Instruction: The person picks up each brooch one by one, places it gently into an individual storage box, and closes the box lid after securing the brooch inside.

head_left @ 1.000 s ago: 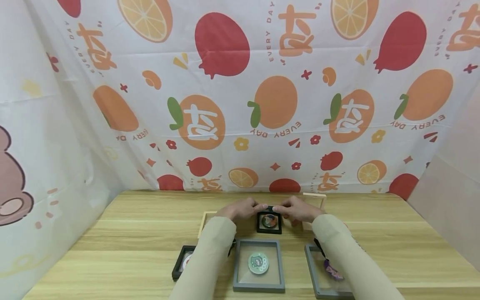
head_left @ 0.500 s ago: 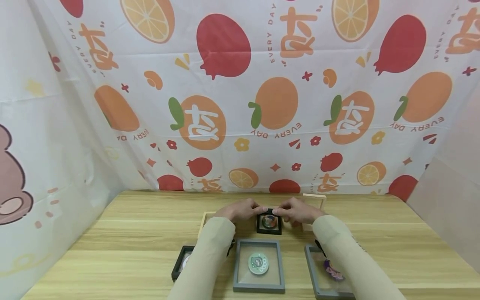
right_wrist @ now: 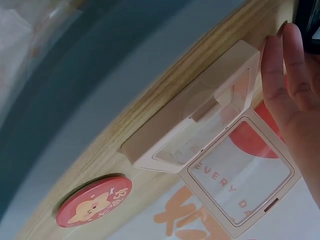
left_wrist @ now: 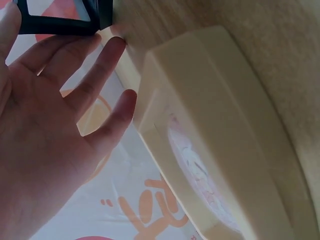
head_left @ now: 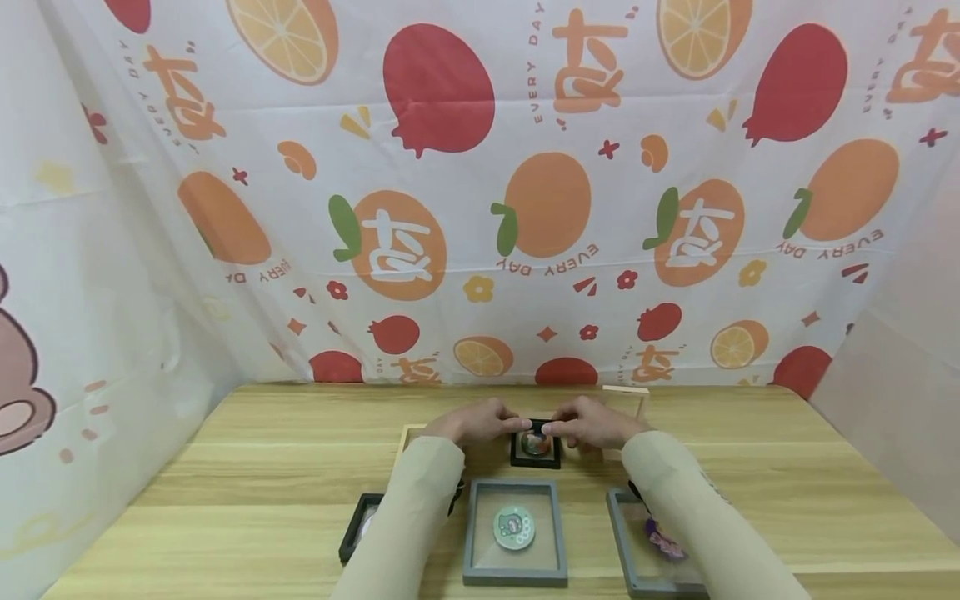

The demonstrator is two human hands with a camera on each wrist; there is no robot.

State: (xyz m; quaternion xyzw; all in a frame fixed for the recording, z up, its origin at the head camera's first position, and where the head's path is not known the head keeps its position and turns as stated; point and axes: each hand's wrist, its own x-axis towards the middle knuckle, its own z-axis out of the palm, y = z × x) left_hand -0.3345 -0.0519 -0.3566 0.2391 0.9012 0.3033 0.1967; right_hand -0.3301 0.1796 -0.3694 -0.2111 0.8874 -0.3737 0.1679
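Note:
A small black display frame point(head_left: 514, 456) lies near the back middle of the table, with a dark, multicoloured round badge point(head_left: 536, 442) in it. My left hand point(head_left: 480, 420) pinches its upper left edge with thumb and fingers. Opposite, my right hand point(head_left: 596, 422) holds the upper right edge, so both thumbs come close together over it. In the left wrist view part of the black frame point(left_wrist: 57, 26) appears above the spread fingers, apparently with a raised lid. Only a dark corner of it shows in the right wrist view, past my fingertips.
Nearer stand a grey frame point(head_left: 558, 542) with a green badge point(head_left: 513, 527) and another grey frame point(head_left: 624, 546). A cream frame point(left_wrist: 210, 80) lies left, a black frame point(head_left: 352, 533) in front of it. An opened pink frame point(right_wrist: 185, 125) and red badge point(right_wrist: 95, 201) lie right.
My thumbs have come down slightly nearer the badge, and the raised black edge between them has lowered. The other frames keep their places; the head view has shifted a little.

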